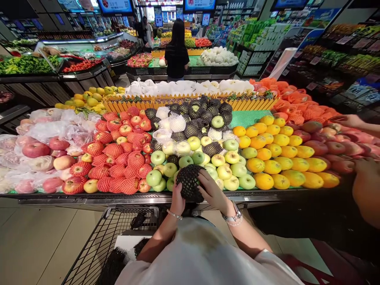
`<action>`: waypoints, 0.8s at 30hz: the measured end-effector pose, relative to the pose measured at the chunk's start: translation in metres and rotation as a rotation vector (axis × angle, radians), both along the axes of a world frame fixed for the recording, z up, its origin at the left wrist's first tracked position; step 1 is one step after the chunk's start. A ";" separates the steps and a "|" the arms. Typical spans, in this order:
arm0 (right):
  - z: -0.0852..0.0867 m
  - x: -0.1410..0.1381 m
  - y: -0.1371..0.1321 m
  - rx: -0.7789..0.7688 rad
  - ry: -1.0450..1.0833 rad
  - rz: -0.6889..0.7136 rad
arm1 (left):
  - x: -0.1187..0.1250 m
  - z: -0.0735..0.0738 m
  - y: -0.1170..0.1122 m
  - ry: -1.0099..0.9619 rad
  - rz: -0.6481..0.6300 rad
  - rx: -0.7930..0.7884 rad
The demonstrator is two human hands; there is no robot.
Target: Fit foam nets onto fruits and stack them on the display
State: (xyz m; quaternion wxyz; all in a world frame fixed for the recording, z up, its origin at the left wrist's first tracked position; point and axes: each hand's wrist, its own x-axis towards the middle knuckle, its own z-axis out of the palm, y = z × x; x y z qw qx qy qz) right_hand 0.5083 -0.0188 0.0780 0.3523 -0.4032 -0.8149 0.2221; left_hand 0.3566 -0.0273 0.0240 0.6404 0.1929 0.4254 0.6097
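At the front edge of the display, my left hand (177, 199) and my right hand (216, 193) close around a fruit in a black foam net (190, 185). My left fingers press its left side, and my right fingers lie over its right side. The net hides most of the fruit, so its kind is not plain. Just behind it are bare green apples (170, 169) and yellow-green apples (224, 172). Farther back, several fruits sit in black foam nets (196, 110) and some in white foam nets (177, 123).
Red-netted apples (114, 151) lie to the left, oranges (264, 181) to the right. Below left stands a shopping cart (89, 245) containing loose black nets (111, 263). Another person's hands (366, 172) reach over mangoes at far right. A person in black (177, 51) stands beyond the display.
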 end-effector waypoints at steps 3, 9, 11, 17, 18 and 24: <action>0.000 0.005 -0.006 -0.054 -0.009 -0.048 | 0.002 0.001 0.005 -0.251 0.029 -0.201; 0.003 0.010 -0.017 0.006 -0.074 -0.038 | -0.009 0.015 0.013 -0.331 0.020 -0.279; 0.003 0.008 -0.019 0.028 -0.124 0.017 | -0.010 0.019 0.014 -0.335 0.032 -0.292; -0.004 -0.012 -0.028 0.179 -0.117 0.018 | -0.003 0.026 0.008 -0.358 0.074 -0.351; -0.005 -0.016 -0.030 0.210 -0.096 0.015 | -0.001 0.025 0.006 -0.354 0.076 -0.358; -0.017 -0.025 -0.039 0.250 0.019 -0.105 | 0.006 0.023 0.001 -0.365 0.112 -0.290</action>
